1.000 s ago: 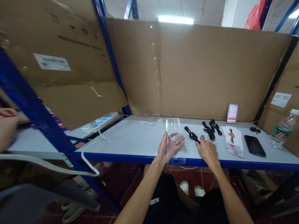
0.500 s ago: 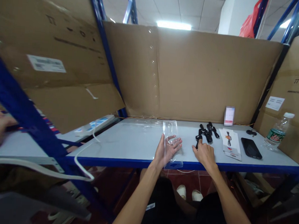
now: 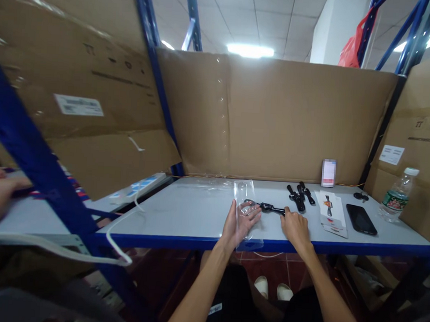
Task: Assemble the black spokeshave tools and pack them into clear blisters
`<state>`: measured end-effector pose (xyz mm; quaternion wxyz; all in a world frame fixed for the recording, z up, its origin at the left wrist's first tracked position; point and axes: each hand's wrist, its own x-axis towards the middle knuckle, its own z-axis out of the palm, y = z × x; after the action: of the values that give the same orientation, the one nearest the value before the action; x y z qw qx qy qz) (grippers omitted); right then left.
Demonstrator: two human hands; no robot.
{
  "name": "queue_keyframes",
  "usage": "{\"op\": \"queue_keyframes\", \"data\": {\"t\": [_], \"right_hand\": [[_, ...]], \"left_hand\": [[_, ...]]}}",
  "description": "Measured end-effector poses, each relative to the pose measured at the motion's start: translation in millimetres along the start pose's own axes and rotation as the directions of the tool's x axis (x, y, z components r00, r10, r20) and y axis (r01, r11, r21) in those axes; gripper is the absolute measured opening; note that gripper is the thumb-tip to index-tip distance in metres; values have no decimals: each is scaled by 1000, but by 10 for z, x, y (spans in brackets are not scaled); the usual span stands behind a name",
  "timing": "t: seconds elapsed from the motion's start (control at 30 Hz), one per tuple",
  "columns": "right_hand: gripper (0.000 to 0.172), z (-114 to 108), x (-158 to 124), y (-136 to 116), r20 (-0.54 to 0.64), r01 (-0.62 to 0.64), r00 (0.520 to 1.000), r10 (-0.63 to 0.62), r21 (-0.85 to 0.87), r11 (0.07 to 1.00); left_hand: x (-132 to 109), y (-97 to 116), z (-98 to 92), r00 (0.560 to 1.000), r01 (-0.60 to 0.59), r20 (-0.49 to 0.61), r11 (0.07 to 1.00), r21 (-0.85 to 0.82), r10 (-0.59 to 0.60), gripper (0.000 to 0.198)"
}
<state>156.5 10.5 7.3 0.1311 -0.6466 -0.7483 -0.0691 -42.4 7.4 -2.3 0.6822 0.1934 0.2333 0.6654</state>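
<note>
A broad brown cardboard panel (image 3: 297,122) is standing upright behind the pale worktop (image 3: 186,208), on whose near part both hands are working. A capped drink bottle (image 3: 397,196) is standing at the right end. The left hand (image 3: 237,224) is opening palm upward, its fingers loosely spread and its thumb lying along one side of a clear plastic shell (image 3: 244,188); the shell is running lengthwise away from the person, over the palm. This spread palm is suiting the thin plastic, since a level support would be flexing the walls less than a tight squeeze. The right hand (image 3: 295,227) is closing its fingers on the near end of a black implement (image 3: 268,208). To the right, printed cards (image 3: 331,209) are lying overlapped, with a dark phone (image 3: 361,219) just beside them; beyond the right hand, further black implements (image 3: 300,204) are lying grouped. The held implement is pointing leftward, crosswise to the shell, its far end overlapping the shell in view; whether the two are touching cannot be told. Careful handling here would be keeping the pinch light and confined to that one end, the left fingertips staying out of the implement's path, and the shell's rim remaining unpressed.
</note>
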Motion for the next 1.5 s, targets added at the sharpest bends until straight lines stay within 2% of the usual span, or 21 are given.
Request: {"op": "queue_keyframes", "data": {"t": [0.17,0.37,0.43,0.53,0.6,1.07,1.17,1.27,1.4,1.5], "right_hand": [[31,3,15,-5,7,-19,1000,19,-7,1000],[41,-20,1,-40,-24,-68,997,67,-45,997],[43,-22,5,-27,-5,-8,1000,8,-31,999],[46,-27,13,12,37,168,985,-169,38,985],[45,-35,10,29,46,210,976,-213,66,975],[35,-52,-10,-7,63,149,987,-150,19,989],[36,-77,107,-21,20,162,987,-162,10,987],[40,-113,324,-23,-33,234,971,-237,-68,970],[45,-64,619,-15,27,304,952,-304,-152,940],[43,7,722,-54,49,337,941,-334,-166,927]], "left_hand": [[1,-5,-6,999,-4,35,1000,-5,5,48],[20,-13,-8,1000,-9,18,1000,0,9,50],[23,-17,-14,1000,-15,27,1000,-2,16,49],[20,-18,-19,999,-18,41,1000,-6,18,48],[15,-15,-19,999,-15,44,1000,-10,15,48],[25,-11,-33,999,-13,49,1000,-21,14,47],[31,-15,-29,999,-12,37,1000,-25,13,46],[28,-16,-23,999,-12,39,1000,-23,13,46],[18,-20,-26,999,-21,44,1000,-20,22,48],[18,-24,-34,998,-19,55,999,-28,21,46]]}}
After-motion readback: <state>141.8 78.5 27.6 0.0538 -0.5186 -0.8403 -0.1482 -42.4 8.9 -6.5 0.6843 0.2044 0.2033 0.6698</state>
